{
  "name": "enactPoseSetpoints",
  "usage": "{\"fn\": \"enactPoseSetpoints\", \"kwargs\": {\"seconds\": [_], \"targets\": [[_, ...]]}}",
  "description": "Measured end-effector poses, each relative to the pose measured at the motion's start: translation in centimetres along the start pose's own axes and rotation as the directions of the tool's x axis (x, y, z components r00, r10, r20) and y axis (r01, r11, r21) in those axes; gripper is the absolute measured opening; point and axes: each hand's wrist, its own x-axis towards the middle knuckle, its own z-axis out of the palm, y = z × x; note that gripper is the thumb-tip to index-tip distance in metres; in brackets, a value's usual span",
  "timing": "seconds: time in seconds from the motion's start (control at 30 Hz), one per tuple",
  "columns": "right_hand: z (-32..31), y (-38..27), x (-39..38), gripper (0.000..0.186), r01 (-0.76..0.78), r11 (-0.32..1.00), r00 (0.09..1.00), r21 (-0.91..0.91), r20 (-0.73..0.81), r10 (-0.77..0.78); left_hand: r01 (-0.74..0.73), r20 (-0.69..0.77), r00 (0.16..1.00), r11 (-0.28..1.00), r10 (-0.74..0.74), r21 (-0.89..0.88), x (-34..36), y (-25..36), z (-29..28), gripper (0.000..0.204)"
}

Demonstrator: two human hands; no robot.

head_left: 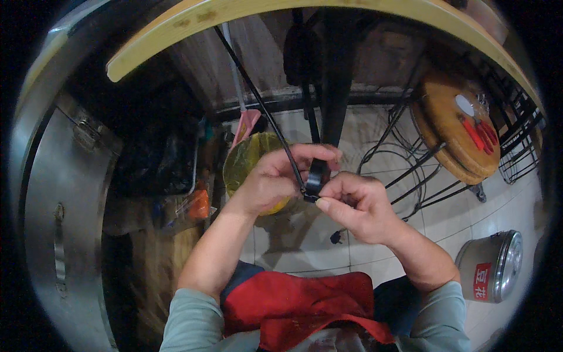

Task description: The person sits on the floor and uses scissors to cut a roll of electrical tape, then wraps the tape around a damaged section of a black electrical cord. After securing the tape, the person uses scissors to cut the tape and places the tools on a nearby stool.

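A roll of black tape [317,174] sits in my left hand [272,179], between its thumb and curled fingers. The lower end of a thin black rod [258,98] meets the tape at that same hand. My right hand [360,205] is closed in a pinch just below the roll, with thumb and forefinger on a short black piece [311,198] at the rod's end. Whether this piece is a tape strip or part of the rod, I cannot tell. Both hands are above my lap, where a red apron [293,296] lies.
Red-handled tools [478,136] and a white disc [465,105] lie on round wooden stools [443,149] at right. A lidded metal bucket [491,264] stands lower right. Beyond my left hand is a yellow-lined bin [249,155] by a pink dustpan [246,124]. A yellow board edge [264,8] crosses above.
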Motion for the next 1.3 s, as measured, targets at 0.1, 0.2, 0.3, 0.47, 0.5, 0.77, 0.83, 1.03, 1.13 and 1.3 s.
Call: {"fn": "enactPoseSetpoints", "kwargs": {"seconds": [0.1,0.2,0.3,0.47,0.5,0.77,0.83,1.03,1.13,1.3], "targets": [[-0.2,0.0,-0.1,0.012,0.036,0.994,0.999,-0.107,-0.018,-0.038,0.132,-0.199,0.973,0.990,-0.120,0.047,-0.9,0.7,-0.4,0.043],[-0.4,0.1,0.0,0.012,0.069,0.967,0.996,-0.246,-0.034,-0.080,0.264,-0.323,0.933,0.908,-0.156,0.324,-1.7,1.2,-0.6,0.035],[-0.3,0.1,0.2,0.013,0.105,0.939,0.992,-0.329,-0.037,-0.124,0.324,-0.420,0.892,0.881,-0.165,0.344,-3.2,2.7,-0.9,0.032],[0.1,0.0,0.6,0.013,0.074,0.920,0.993,-0.385,-0.062,-0.105,0.511,-0.488,0.804,0.815,-0.340,0.274,-4.2,5.6,-0.6,0.020],[0.2,0.0,0.6,0.013,0.076,0.929,0.991,-0.363,-0.072,-0.109,0.511,-0.457,0.813,0.819,-0.361,0.261,-4.5,5.4,-0.7,0.018],[0.5,0.3,0.1,0.015,0.050,0.982,0.990,-0.183,-0.119,-0.073,0.402,-0.295,0.884,0.912,-0.363,0.083,-4.5,4.8,0.7,0.025],[0.7,0.0,0.1,0.015,0.075,0.970,0.989,-0.233,-0.106,-0.102,0.410,-0.376,0.852,0.911,-0.365,0.043,-4.1,4.1,1.5,0.026],[0.7,-0.2,0.1,0.015,0.110,0.959,0.984,-0.260,-0.106,-0.141,0.328,-0.330,0.912,0.917,-0.245,0.226,-4.1,3.3,2.3,0.023],[0.7,-0.3,0.1,0.015,0.102,0.956,0.985,-0.276,-0.105,-0.135,0.312,-0.336,0.912,0.928,-0.233,0.202,-4.0,3.5,2.5,0.021],[1.0,-0.5,0.0,0.015,0.103,0.952,0.983,-0.287,-0.118,-0.141,0.294,-0.395,0.907,0.887,-0.143,0.355,-4.0,3.2,2.6,0.017]]}}
